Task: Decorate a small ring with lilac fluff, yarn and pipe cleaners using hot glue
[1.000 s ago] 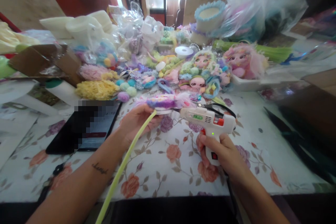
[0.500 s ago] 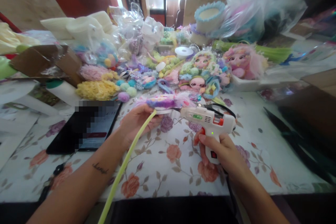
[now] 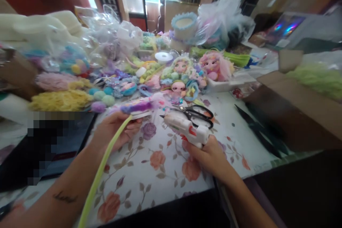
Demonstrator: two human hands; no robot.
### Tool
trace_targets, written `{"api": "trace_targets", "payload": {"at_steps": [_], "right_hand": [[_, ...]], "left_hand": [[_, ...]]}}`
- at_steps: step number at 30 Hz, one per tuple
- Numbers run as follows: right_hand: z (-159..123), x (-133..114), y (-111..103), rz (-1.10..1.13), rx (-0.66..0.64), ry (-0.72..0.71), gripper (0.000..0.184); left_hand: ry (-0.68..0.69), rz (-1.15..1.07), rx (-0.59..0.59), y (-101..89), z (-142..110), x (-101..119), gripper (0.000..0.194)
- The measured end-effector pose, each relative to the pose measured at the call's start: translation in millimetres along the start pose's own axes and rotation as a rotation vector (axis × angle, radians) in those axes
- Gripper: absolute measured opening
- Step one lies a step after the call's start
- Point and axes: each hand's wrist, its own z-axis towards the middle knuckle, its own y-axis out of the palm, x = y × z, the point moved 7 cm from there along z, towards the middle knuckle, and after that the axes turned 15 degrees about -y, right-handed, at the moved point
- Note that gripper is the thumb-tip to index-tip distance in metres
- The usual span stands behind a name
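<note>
My left hand (image 3: 120, 131) is closed around the edge of a fluffy pink and purple craft piece (image 3: 140, 107) with a flat white underside. From it a long pale yellow-green fuzzy strip (image 3: 108, 153) runs down past my forearm. My right hand (image 3: 211, 156) grips a white hot glue gun (image 3: 184, 126) with a red-orange part at its rear. The dark nozzle points left, just short of the craft piece's white underside. Black-handled scissors (image 3: 204, 111) lie right behind the glue gun. The fingertips under the craft piece are partly hidden.
Doll-faced decorations (image 3: 179, 66), pompoms (image 3: 99, 96) and yellow fluffy trim (image 3: 61, 100) crowd the table's back. A tablet (image 3: 72, 149) lies left. On the right are large dark shears (image 3: 256, 131) and a cardboard box (image 3: 296, 110). Floral cloth (image 3: 133, 174) covers the table.
My view has turned to the right. The glue gun has tilted and its nozzle has drawn back slightly from the craft piece, uncovering more of the scissors. Both hands keep their hold.
</note>
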Motion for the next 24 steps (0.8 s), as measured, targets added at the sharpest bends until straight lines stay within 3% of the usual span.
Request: {"api": "trace_targets", "payload": {"at_steps": [3,6,9,11,15,18,21,22,24], "right_hand": [[-11,12,-35,-0.075,0.029,0.131,0.030],[-18,39,-89,-0.170,0.178,0.329,0.042],[-3,62,-140,-0.430,0.312,0.335,0.042],[12,77,-159,-0.591,0.336,0.334,0.034],[34,99,-164,-0.663,0.310,0.319,0.029],[30,95,-161,-0.694,0.277,0.306,0.027],[11,71,-156,-0.777,0.230,0.254,0.026],[5,56,-153,-0.900,0.219,0.190,0.028],[-5,21,-145,-1.066,0.342,0.075,0.031]], "left_hand": [[0.014,-0.061,-0.011,1.0,-1,1,0.019],[0.049,-0.093,0.083,1.7,-1,1,0.024],[0.086,-0.095,0.187,2.8,-2,1,0.025],[0.089,-0.093,0.205,4.3,-1,0,0.024],[0.072,-0.088,0.197,2.4,-1,-2,0.022],[0.068,-0.077,0.166,-0.7,0,-2,0.021],[0.063,-0.062,0.129,-2.5,2,-2,0.020],[0.057,-0.057,0.125,-3.2,4,-3,0.020],[0.060,-0.058,0.108,-3.3,6,-4,0.020]]}}
